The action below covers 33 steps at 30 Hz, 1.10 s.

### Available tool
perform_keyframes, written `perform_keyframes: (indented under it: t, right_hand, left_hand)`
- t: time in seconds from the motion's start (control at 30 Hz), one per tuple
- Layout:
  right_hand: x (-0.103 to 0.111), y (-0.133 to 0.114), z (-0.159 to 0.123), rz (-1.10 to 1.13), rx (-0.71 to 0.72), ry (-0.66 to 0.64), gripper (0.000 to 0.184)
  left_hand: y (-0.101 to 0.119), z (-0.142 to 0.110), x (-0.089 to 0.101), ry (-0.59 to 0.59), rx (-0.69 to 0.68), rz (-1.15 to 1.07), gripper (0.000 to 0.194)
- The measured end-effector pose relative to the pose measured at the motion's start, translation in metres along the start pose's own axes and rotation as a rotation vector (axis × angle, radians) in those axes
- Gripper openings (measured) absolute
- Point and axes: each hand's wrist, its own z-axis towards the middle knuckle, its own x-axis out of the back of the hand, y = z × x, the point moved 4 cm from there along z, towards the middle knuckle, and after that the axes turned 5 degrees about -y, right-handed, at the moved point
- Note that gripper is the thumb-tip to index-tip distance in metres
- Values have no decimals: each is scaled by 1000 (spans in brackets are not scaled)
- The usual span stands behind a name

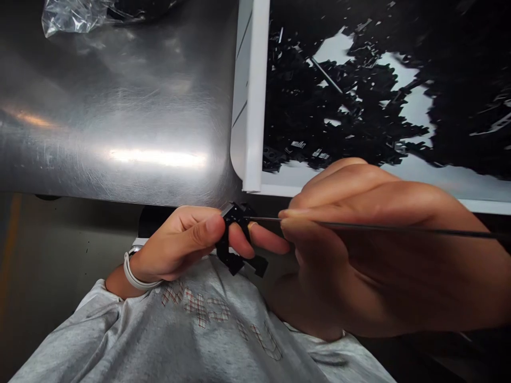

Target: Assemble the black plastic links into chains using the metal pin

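Note:
My left hand point(191, 236) is closed on a small black part point(225, 250) with angled arms, pinching it between thumb and fingers in front of my shirt. My right hand point(383, 239) pinches a long thin metal rod point(359, 227) between thumb and forefinger. The rod's narrow tip reaches left to the upper portion of the black part and appears to touch it or enter it; I cannot tell which. Its other end runs off past the right edge of the view.
A white tray point(255, 106) holding many black pieces point(339, 106) stands at the upper right, with a loose metal pin point(326, 75) among them. To its left lies a scratched metal tabletop point(131, 117), with a clear plastic bag point(74, 16) at the back.

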Motion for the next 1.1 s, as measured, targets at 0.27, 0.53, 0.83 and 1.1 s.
perform_keyframes:
  t: [0.27,0.53,0.83,1.1]
  right_hand:
    - [-2,2,3,84,-33,37,26]
    - [-2,1,1,21,-55,-68,32]
    - [-4,2,1,61,-52,14,24]
    - [-3,-3,4,-35,-13,-79,36]
  left_hand:
    - [1,1,-1,-64,-42,2,47]
    - [1,2,2,0,7,22,49]
    - [1,1,1,-50,-39,41,52]
    - [0,0,3,9,-1,18,51]
